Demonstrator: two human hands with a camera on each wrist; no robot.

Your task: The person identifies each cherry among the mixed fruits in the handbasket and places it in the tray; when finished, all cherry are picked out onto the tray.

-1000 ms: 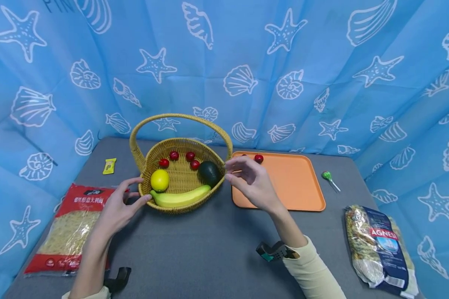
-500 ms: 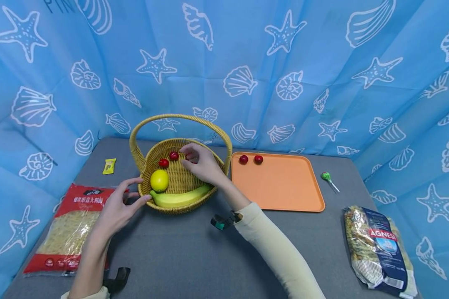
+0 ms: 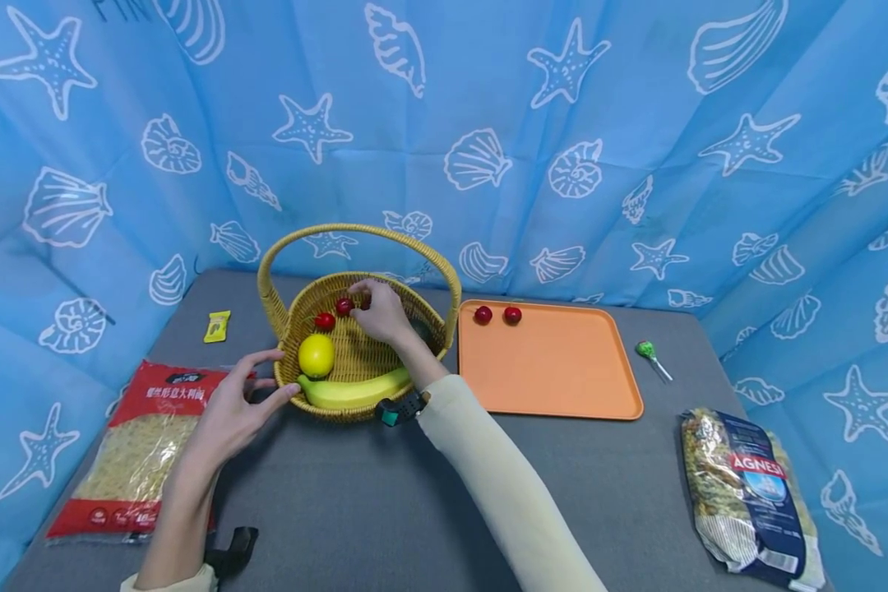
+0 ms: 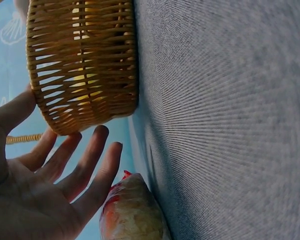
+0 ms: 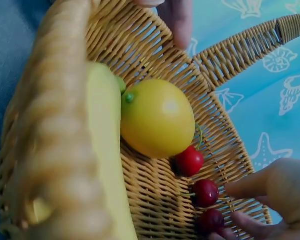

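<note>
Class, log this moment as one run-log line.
right hand: pinching cherry in basket | left hand: open, steadying basket rim | tray: two cherries

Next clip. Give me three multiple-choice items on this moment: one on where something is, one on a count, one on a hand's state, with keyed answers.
1. Where does the lemon lie?
A. On the tray
B. In the basket
C. On the pasta bag

2. How many cherries lie on the orange tray?
A. Two
B. Four
C. None

3. What is the right hand doing?
A. Resting flat on the table
B. Gripping the basket handle
C. Pinching a cherry inside the basket

Answers:
1. B: the lemon sits beside the banana within the wicker rim.
2. A: two red cherries lie at the tray's far edge.
3. C: the right wrist view shows fingertips closing on a cherry; the left hand steadies the basket's rim with straight fingers.
</note>
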